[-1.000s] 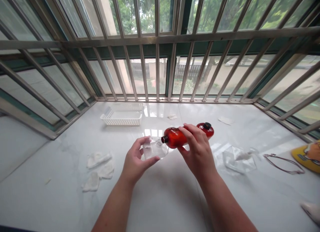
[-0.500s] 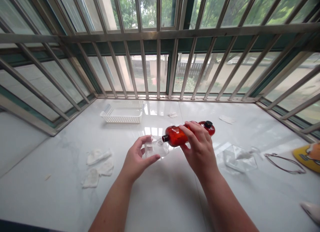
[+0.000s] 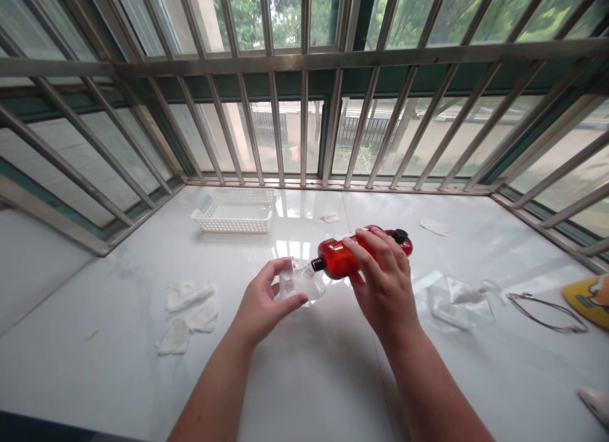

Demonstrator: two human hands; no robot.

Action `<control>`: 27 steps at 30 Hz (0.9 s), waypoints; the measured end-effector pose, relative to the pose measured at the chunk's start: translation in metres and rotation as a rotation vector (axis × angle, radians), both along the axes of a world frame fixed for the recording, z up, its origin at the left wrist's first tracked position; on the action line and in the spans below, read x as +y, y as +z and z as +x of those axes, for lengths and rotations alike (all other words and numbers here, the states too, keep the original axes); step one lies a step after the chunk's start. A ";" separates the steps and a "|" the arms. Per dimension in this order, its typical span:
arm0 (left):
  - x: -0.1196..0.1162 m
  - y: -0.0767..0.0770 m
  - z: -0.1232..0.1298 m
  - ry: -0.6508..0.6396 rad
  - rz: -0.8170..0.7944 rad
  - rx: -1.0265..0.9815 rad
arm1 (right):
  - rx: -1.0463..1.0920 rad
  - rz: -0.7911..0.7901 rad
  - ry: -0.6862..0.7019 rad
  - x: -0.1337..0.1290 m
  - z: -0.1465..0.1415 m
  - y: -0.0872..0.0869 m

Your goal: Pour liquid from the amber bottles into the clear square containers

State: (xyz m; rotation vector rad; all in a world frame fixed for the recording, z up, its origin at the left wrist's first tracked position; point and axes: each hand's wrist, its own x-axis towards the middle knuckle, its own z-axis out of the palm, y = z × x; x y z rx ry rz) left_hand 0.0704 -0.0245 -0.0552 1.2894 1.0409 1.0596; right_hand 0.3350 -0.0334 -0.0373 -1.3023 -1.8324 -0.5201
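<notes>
My left hand is closed round a clear plastic bottle, fingers at its far side and thumb at its near side. The bottle's open neck faces right. My right hand grips a red bottle from above, tilted almost flat, its uncapped black mouth at the clear neck. Whether the two rims touch, I cannot tell. Just behind my right fingers shows another red part with a black cap; my hand hides whether it is a second bottle.
A white perforated basket stands at the back left. White crumpled wipes lie left. On the right are a clear plastic piece, a thin cord loop and a yellow object. Metal bars close off the back.
Both hands and their bottles sit in nearly the same pose as before. The whole view has shifted very slightly.
</notes>
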 end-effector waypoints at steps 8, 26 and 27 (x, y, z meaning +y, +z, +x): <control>0.000 -0.003 -0.001 -0.028 0.001 0.008 | -0.033 -0.004 -0.021 -0.002 0.000 0.001; 0.000 -0.003 -0.003 -0.063 -0.070 0.035 | -0.017 0.056 -0.044 -0.002 -0.005 0.004; 0.000 -0.003 -0.003 -0.064 -0.069 0.036 | -0.017 0.056 -0.044 -0.002 -0.005 0.004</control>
